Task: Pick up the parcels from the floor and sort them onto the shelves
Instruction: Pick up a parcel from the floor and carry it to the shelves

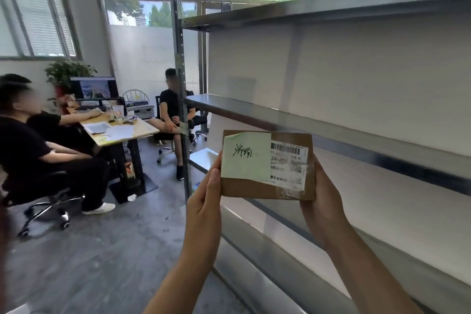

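Head view: one parcel [267,166] is off the floor and held in the air in front of the shelving unit [331,120], not yet placed. The left hand [204,201] pinches the parcel's left edge, with the thumb on the front face and the fingers behind it. The right hand [323,201] clamps the right edge and lower right corner in the same way. Both grips are closed on the parcel.

Progress, as a judgement: the pick-up step for this parcel is complete; the sorting step remains. Every shelf level in view is bare, so the task appears to be at an early stage. No other parcels show on the visible part of the floor [102,250], so the remaining count cannot be told.

Position: the parcel sits just below the front edge of the middle shelf [280,117] and above the lower shelf [254,237], near the left end of the unit beside the perforated upright post [179,84].

Appearance: a flat, rectangular brown cardboard box held face-on to the camera. A pale green note [246,155] with handwritten black characters covers the left part of the face. A white shipping label [288,164] with barcodes covers the right part; its print is too blurred to read. Clear tape glints along the lower right area.
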The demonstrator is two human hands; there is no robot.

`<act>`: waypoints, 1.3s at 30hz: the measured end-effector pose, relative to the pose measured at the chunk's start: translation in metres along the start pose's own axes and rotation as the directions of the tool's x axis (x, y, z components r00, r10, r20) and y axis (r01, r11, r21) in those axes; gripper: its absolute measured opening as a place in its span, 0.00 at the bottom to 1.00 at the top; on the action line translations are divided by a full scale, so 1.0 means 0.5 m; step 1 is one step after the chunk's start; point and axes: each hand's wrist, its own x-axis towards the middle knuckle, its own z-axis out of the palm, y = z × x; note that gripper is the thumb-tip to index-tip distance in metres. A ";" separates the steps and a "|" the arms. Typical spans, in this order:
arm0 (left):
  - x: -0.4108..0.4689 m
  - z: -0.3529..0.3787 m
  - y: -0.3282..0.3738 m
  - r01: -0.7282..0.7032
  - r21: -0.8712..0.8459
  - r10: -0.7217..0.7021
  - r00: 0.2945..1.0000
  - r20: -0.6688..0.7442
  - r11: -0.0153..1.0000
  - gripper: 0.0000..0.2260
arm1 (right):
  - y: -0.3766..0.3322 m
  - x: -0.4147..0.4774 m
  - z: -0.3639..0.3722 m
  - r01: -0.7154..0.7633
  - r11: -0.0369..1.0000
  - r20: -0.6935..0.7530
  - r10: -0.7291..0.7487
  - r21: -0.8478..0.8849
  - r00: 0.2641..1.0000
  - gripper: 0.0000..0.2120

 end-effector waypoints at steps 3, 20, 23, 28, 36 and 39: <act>0.044 -0.066 -0.005 -0.003 0.019 0.003 0.999 -0.032 1.000 0.17 | 0.028 0.041 0.077 -0.004 1.000 0.047 0.005 -0.015 0.999 0.17; 0.245 -0.415 -0.088 0.057 0.072 -0.044 0.985 -0.167 0.996 0.19 | 0.236 0.203 0.432 -0.088 0.996 0.132 0.092 -0.033 0.987 0.20; 0.259 -0.453 -0.099 0.084 0.087 -0.067 0.980 -0.185 0.993 0.18 | 0.273 0.223 0.466 -0.101 0.994 0.151 0.105 -0.034 0.983 0.20; 0.294 -0.479 -0.140 0.115 0.088 -0.093 0.972 -0.217 0.990 0.18 | 0.320 0.269 0.487 -0.105 0.993 0.148 0.112 -0.059 0.983 0.21; 0.370 -0.444 -0.211 0.138 0.134 -0.096 0.955 -0.280 0.981 0.18 | 0.370 0.392 0.463 -0.158 0.987 0.215 0.157 -0.014 0.964 0.21; 0.413 -0.432 -0.223 0.123 0.164 -0.066 0.948 -0.312 0.979 0.18 | 0.382 0.448 0.468 -0.173 0.985 0.253 0.161 0.026 0.954 0.21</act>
